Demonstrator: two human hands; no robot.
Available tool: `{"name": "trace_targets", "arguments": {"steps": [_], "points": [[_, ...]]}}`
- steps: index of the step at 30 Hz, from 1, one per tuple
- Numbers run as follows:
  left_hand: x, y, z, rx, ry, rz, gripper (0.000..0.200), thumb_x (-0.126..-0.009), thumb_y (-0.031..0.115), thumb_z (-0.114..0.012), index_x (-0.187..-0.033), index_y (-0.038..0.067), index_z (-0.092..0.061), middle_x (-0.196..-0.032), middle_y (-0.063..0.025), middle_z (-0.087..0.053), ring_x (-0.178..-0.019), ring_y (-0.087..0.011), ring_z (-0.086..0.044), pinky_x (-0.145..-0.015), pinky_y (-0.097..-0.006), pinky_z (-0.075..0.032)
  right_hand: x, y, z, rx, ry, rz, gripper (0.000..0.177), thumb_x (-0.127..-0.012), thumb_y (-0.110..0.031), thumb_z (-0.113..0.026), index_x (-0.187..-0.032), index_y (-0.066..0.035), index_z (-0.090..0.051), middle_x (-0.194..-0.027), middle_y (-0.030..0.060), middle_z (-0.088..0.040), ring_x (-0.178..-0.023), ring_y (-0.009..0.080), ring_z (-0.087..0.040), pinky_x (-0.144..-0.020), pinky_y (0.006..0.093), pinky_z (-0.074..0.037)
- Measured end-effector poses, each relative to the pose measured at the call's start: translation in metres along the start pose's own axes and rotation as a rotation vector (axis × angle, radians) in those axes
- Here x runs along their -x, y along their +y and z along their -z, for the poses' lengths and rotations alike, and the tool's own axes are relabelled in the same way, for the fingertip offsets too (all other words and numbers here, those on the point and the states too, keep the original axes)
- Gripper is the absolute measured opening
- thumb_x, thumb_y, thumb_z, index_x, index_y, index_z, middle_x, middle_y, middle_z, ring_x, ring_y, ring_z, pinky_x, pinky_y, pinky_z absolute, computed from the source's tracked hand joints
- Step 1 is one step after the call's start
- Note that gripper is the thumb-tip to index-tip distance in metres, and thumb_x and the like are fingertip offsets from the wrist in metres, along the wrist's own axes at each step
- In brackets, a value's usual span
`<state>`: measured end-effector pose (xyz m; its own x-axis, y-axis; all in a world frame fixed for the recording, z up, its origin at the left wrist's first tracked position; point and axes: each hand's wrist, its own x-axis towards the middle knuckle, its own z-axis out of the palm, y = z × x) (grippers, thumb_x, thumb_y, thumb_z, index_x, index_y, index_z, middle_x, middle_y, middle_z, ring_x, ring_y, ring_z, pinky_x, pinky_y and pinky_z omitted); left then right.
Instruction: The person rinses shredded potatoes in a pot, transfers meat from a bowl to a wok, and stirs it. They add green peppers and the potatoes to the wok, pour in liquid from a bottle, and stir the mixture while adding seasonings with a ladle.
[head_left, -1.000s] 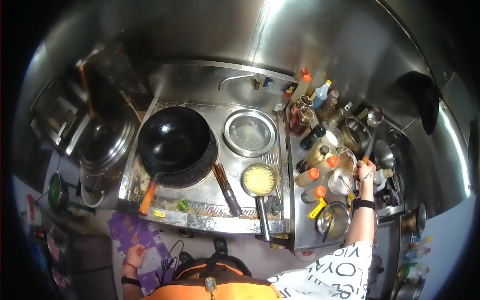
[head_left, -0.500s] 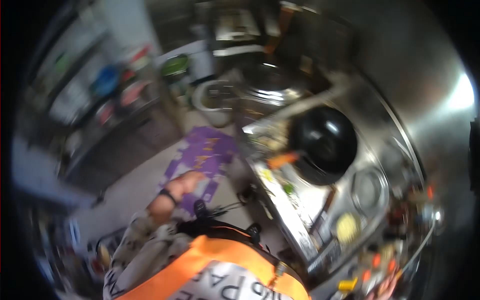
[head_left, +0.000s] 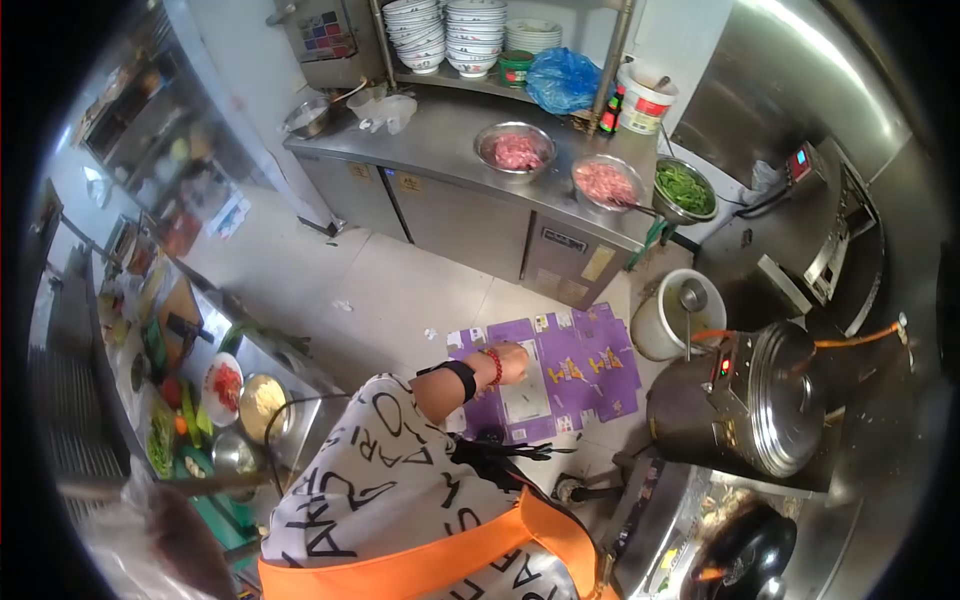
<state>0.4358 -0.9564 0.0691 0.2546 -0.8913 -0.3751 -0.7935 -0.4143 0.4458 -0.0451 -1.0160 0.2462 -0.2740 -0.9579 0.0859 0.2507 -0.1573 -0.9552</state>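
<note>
My left hand (head_left: 513,363) is held out in front of me over a flattened purple cardboard sheet (head_left: 600,352) on the floor. Its fingers look loosely curled, and nothing shows in them. On that wrist are a red bead bracelet (head_left: 494,366) and a black band (head_left: 459,379). My right hand is out of the picture. At the lower right a black wok (head_left: 748,550) sits on the stove, cut off by the frame edge. Beside it stands a large lidded steel pot (head_left: 690,415). A white bucket (head_left: 650,325) holds a ladle (head_left: 692,296).
Along the back runs a steel counter (head_left: 440,140) with two bowls of raw meat (head_left: 517,152). Leafy greens (head_left: 684,188) fill a bowl at its right end. Stacked bowls (head_left: 476,35) stand on the shelf. At left, a prep table carries chopped red pieces (head_left: 226,385) and vegetables.
My view has swung from the stove toward the back counter and left prep table, and is sharper now. The wok has shifted to the lower right. A hand at the lower right edge has left view.
</note>
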Motion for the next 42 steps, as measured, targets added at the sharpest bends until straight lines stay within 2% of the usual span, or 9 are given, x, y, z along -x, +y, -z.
{"name": "trace_targets", "arguments": {"steps": [7,9,13,14,17,23,31,37,42], "points": [[-0.052,0.018,0.078,0.546,0.222,-0.310,0.037,-0.087,0.029,-0.054,-0.066,-0.001,-0.053,-0.058,-0.0164,-0.054,-0.056,-0.0261,-0.057,-0.054,-0.0398,-0.040,-0.055,0.077,-0.075,-0.801,-0.524,-0.638,0.040,-0.092,-0.010,-0.043,-0.130,-0.002,-0.035,-0.074,0.0003,-0.052,-0.042,0.0016,-0.033,-0.030,0.0160,-0.026],[-0.056,0.065,0.118,0.705,0.000,-0.403,0.039,-0.089,0.037,-0.052,-0.079,-0.001,-0.058,-0.065,-0.0184,-0.056,-0.064,-0.0218,-0.058,-0.058,-0.0389,-0.042,-0.046,0.099,-0.179,-0.758,-0.878,-0.721,0.039,-0.091,-0.008,-0.039,-0.130,-0.008,-0.033,-0.062,-0.0040,-0.031,-0.040,0.0011,-0.026,-0.029,0.0162,-0.023],[-0.077,0.110,0.139,1.163,0.233,-0.740,0.061,-0.086,0.026,-0.060,-0.132,-0.001,-0.028,-0.097,-0.0197,-0.054,-0.083,-0.0224,-0.055,-0.072,-0.0355,-0.045,-0.007,0.176,-0.331,-0.222,-0.849,-0.682,0.040,-0.090,-0.024,-0.049,-0.126,-0.010,-0.037,-0.069,-0.0034,-0.047,-0.049,0.0039,-0.041,-0.040,0.0178,-0.035],[-0.087,0.096,0.140,0.869,0.467,-0.418,0.064,-0.084,0.016,-0.062,-0.134,0.000,-0.024,-0.100,-0.0129,-0.054,-0.085,-0.0197,-0.054,-0.074,-0.0343,-0.045,0.011,0.188,-0.363,-0.181,-0.908,-0.550,0.041,-0.089,-0.027,-0.051,-0.124,-0.010,-0.039,-0.075,-0.0014,-0.052,-0.054,0.0055,-0.045,-0.045,0.0196,-0.039],[-0.102,0.007,0.174,0.964,0.671,-0.417,0.064,-0.082,0.007,-0.061,-0.134,0.001,-0.024,-0.097,-0.0065,-0.049,-0.084,-0.0137,-0.051,-0.068,-0.0297,-0.046,-0.008,0.231,-0.435,-0.096,-1.363,-0.572,0.040,-0.087,-0.035,-0.056,-0.116,-0.008,-0.048,-0.086,0.0036,-0.058,-0.069,0.0102,-0.055,-0.061,0.0232,-0.046],[-0.070,-0.111,0.285,1.181,0.347,-0.037,0.063,-0.081,-0.004,-0.050,-0.138,0.007,-0.025,-0.095,-0.0043,-0.050,-0.066,-0.0089,-0.051,-0.057,-0.0223,-0.046,-0.141,0.415,-0.546,-0.016,-0.611,-0.568,0.025,-0.081,-0.017,-0.066,-0.100,-0.004,-0.056,-0.072,0.0000,-0.052,-0.060,0.0090,-0.049,-0.051,0.0198,-0.040],[-0.109,-0.162,0.305,0.376,0.372,-0.087,0.058,-0.075,-0.003,-0.053,-0.131,0.000,-0.036,-0.090,-0.0146,-0.055,-0.073,-0.0256,-0.056,-0.066,-0.0331,-0.047,-0.160,0.379,-0.676,0.572,-0.864,-0.264,0.013,-0.085,-0.010,-0.060,-0.089,0.001,-0.064,-0.072,0.0044,-0.061,-0.061,0.0100,-0.057,-0.051,0.0208,-0.043],[-0.122,-0.198,0.312,0.093,0.263,-0.068,0.062,-0.073,0.001,-0.054,-0.131,0.001,-0.035,-0.087,-0.0157,-0.053,-0.073,-0.0315,-0.056,-0.064,-0.0387,-0.049,-0.167,0.328,-0.652,0.317,-0.890,-0.183,0.019,-0.087,-0.007,-0.055,-0.100,0.006,-0.058,-0.086,0.0110,-0.061,-0.067,0.0175,-0.064,-0.064,0.0264,-0.054],[-0.130,-0.210,0.308,-0.136,0.143,-0.030,0.066,-0.072,0.003,-0.054,-0.134,0.003,-0.032,-0.087,-0.0155,-0.051,-0.073,-0.0321,-0.055,-0.062,-0.0403,-0.048,-0.121,0.387,-0.650,0.219,-0.376,-0.320,0.020,-0.088,-0.010,-0.055,-0.096,0.008,-0.058,-0.085,0.0120,-0.060,-0.062,0.0188,-0.061,-0.060,0.0281,-0.055]]}}
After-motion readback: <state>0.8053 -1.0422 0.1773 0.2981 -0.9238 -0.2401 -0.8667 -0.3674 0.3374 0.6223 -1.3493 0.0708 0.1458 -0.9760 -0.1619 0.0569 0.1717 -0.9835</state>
